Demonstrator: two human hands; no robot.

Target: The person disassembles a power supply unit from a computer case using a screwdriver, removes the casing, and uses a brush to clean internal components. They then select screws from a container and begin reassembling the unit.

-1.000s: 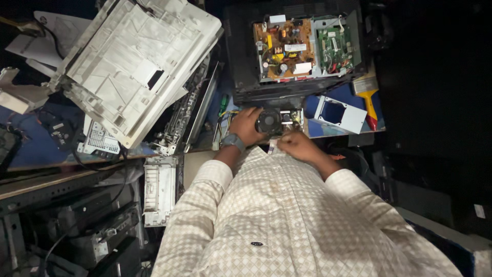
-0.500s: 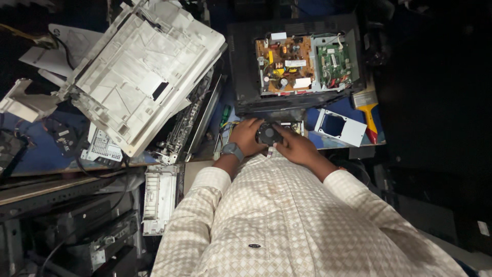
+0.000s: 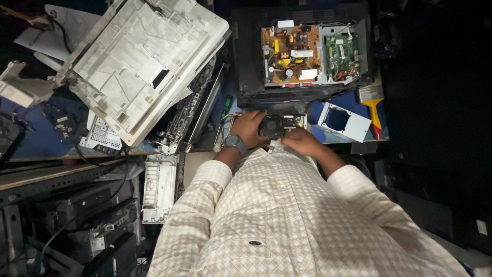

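Cluttered workbench (image 3: 31, 143): left hand (image 3: 249, 128) and right hand (image 3: 301, 142) clasp (fingers curled) black fan (image 3: 270, 126).

Most of the small black fan (image 3: 270, 125) is covered by the left hand (image 3: 249, 128) and right hand (image 3: 302, 142), so the grip can't really be made out. The surface (image 3: 31, 138) is mostly buried under parts. The white printer cover (image 3: 138, 61) is cut off at the top edge, and the right side is lost in darkness.
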